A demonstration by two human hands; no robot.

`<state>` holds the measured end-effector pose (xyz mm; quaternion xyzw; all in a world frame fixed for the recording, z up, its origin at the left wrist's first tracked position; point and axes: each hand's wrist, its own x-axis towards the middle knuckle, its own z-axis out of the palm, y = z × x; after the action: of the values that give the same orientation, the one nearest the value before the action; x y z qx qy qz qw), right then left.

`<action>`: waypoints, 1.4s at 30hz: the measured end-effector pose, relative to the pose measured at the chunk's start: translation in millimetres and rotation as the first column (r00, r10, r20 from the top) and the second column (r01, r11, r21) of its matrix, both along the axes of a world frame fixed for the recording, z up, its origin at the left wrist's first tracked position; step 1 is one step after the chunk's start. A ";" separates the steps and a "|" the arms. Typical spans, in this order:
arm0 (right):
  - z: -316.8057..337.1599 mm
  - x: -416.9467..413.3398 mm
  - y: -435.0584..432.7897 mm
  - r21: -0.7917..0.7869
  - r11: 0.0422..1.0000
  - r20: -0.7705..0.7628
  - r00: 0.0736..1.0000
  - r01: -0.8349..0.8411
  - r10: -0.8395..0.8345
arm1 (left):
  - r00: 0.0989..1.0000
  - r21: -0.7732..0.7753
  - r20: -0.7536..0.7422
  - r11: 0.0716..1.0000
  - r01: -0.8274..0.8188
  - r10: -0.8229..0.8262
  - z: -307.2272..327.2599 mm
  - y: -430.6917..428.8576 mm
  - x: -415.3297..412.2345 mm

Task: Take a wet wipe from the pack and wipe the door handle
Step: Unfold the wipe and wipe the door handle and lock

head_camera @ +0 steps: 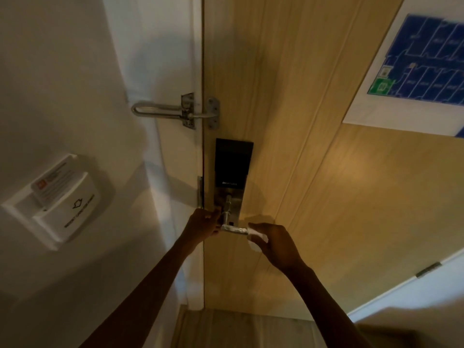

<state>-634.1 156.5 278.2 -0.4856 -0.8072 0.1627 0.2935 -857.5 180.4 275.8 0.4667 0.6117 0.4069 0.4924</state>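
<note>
The metal door handle (233,229) juts out from a steel plate below a black smart lock (233,163) on the wooden door (313,172). My right hand (273,243) grips a white wet wipe (256,237) and presses it around the free right end of the handle. My left hand (203,223) is closed at the left end of the handle, near its pivot, and seems to hold it. The pack of wipes is out of sight.
A metal swing-bar latch (175,111) bridges the door frame and door above the lock. A white key-card holder (55,204) with a card in it is mounted on the left wall. An evacuation plan (414,66) hangs on the door, upper right.
</note>
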 end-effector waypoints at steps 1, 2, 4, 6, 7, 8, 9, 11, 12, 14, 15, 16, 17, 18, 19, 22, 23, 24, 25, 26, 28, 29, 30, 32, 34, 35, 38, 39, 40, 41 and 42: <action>1.4 -1.7 -1.1 0.001 1.000 -0.006 1.000 -0.010 0.010 | 1.000 0.001 -0.011 1.000 0.000 0.000 0.3 0.4 0.0; 2.5 -2.5 -1.4 -0.007 1.000 -0.012 1.000 -0.017 0.016 | 1.000 -0.004 -0.007 1.000 -0.003 0.003 0.5 1.5 -0.5; 1.5 3.3 0.4 -0.025 1.000 -0.006 1.000 -0.017 0.016 | 1.000 -0.015 0.013 1.000 0.002 -0.002 2.1 3.6 -2.1; 0.5 15.4 2.2 0.006 1.000 0.047 0.999 0.010 -0.010 | 0.999 -0.017 0.014 0.999 0.032 -0.032 4.2 4.4 -4.1; -0.4 20.1 2.1 0.039 0.999 0.070 0.997 0.017 -0.020 | 0.999 -0.018 0.014 0.999 0.044 -0.044 5.6 4.5 -4.7; -0.1 21.0 1.5 0.063 0.998 0.090 0.996 0.023 -0.029 | 0.999 -0.022 0.009 0.998 0.051 -0.051 6.5 5.3 -5.0; 1.2 17.6 0.8 0.090 0.996 0.103 0.994 0.019 -0.028 | 0.999 -0.030 0.004 0.998 0.054 -0.054 7.6 6.3 -5.2; 5.0 2.2 -0.3 0.125 0.992 0.149 0.989 -0.009 -0.010 | 0.998 -0.060 0.006 0.997 0.057 -0.057 9.2 8.3 -5.6; 5.4 -5.0 -0.9 0.144 0.989 0.190 0.982 -0.039 0.011 | 0.998 -0.076 0.016 0.995 0.061 -0.060 8.8 9.2 -6.1; 3.9 -6.2 -1.5 0.188 0.979 0.271 0.962 -0.084 0.031 | 0.997 -0.092 0.034 0.993 0.072 -0.069 9.3 10.0 -7.5; 3.6 -1.5 -1.3 0.193 0.978 0.291 0.956 -0.084 0.024 | 0.996 -0.091 0.038 0.993 0.078 -0.075 10.1 9.9 -7.9; 3.1 4.4 -1.4 0.192 0.979 0.299 0.954 -0.066 0.006 | 0.996 -0.088 0.033 0.993 0.083 -0.080 10.3 9.8 -8.2; 3.2 8.4 -2.5 0.211 0.976 0.295 0.955 -0.048 -0.017 | 0.996 -0.084 0.032 0.993 0.084 -0.082 11.2 9.5 -7.9; 3.2 8.9 -3.8 0.229 0.973 0.283 0.959 -0.036 -0.031 | 0.996 -0.082 0.031 0.993 0.083 -0.081 11.6 9.5 -7.6; 2.0 6.0 -3.9 0.249 0.968 0.267 0.963 -0.033 -0.036 | 0.996 -0.082 0.034 0.993 0.080 -0.077 12.0 9.3 -7.3; -2.4 -8.2 -1.6 0.115 0.993 0.144 0.988 0.035 -0.052 | 0.996 -0.078 0.037 0.994 0.080 -0.077 11.3 8.6 -6.5; -6.0 -7.0 0.4 0.055 0.996 0.110 0.991 0.068 -0.074 | 0.996 -0.079 0.041 0.993 0.083 -0.080 10.9 8.8 -7.1; -8.2 -2.3 1.4 0.013 0.995 0.081 0.992 0.096 -0.097 | 0.995 -0.082 0.045 0.993 0.088 -0.085 10.9 8.4 -7.7; -8.9 4.0 1.2 -0.014 0.992 0.052 0.991 0.121 -0.121 | 0.995 -0.085 0.050 0.992 0.095 -0.091 11.2 8.2 -8.1; -9.4 10.6 1.1 -0.039 0.989 0.026 0.989 0.144 -0.143 | 0.994 -0.085 0.049 0.991 0.099 -0.095 11.3 8.4 -8.5; -9.0 15.4 4.1 -0.059 0.987 -0.026 0.988 0.153 -0.155 | 0.995 -0.092 0.052 0.991 0.095 -0.090 10.3 10.2 -8.9; -10.2 12.3 5.1 -0.069 0.986 -0.048 0.987 0.153 -0.156 | 0.995 -0.099 0.057 0.991 0.086 -0.080 9.1 10.2 -8.5; -10.7 6.1 5.6 -0.081 0.985 -0.065 0.985 0.155 -0.160 | 0.996 -0.103 0.065 0.992 0.072 -0.065 8.0 11.0 -8.0; -12.8 -4.6 4.5 -0.094 0.984 -0.092 0.983 0.151 -0.160 | 0.995 -0.117 0.098 0.992 0.044 -0.033 5.0 10.8 -8.6; -14.2 -2.6 0.8 -0.083 0.983 -0.105 0.979 0.166 -0.174 | 0.992 -0.128 0.127 0.991 0.034 -0.017 3.2 9.1 -9.7; -15.2 2.5 -0.3 -0.072 0.981 -0.101 0.977 0.182 -0.189 | 0.990 -0.132 0.140 0.990 0.039 -0.020 3.2 8.3 -9.9; -15.1 10.2 4.3 -0.072 0.971 -0.106 0.966 0.230 -0.236 | 0.986 -0.132 0.162 0.989 0.061 -0.039 3.6 8.6 -12.2; -15.0 5.6 6.0 -0.076 0.971 -0.108 0.967 0.225 -0.232 | 0.984 -0.134 0.174 0.989 0.063 -0.039 3.7 9.1 -13.5; -15.1 -0.9 6.7 -0.084 0.974 -0.111 0.969 0.210 -0.219 | 0.982 -0.140 0.188 0.988 0.064 -0.037 3.4 9.5 -14.4; -14.4 -6.7 6.3 -0.085 0.978 -0.113 0.973 0.193 -0.202 | 0.978 -0.146 0.204 0.987 0.063 -0.032 2.5 9.9 -15.1; -13.9 -9.4 5.6 -0.084 0.980 -0.115 0.975 0.182 -0.191 | 0.976 -0.148 0.215 0.987 0.062 -0.029 2.0 10.4 -15.6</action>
<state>-643.5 162.1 264.4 -0.5586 -0.7320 0.1933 0.3387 -873.0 190.8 277.8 0.3951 0.5743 0.3948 0.5985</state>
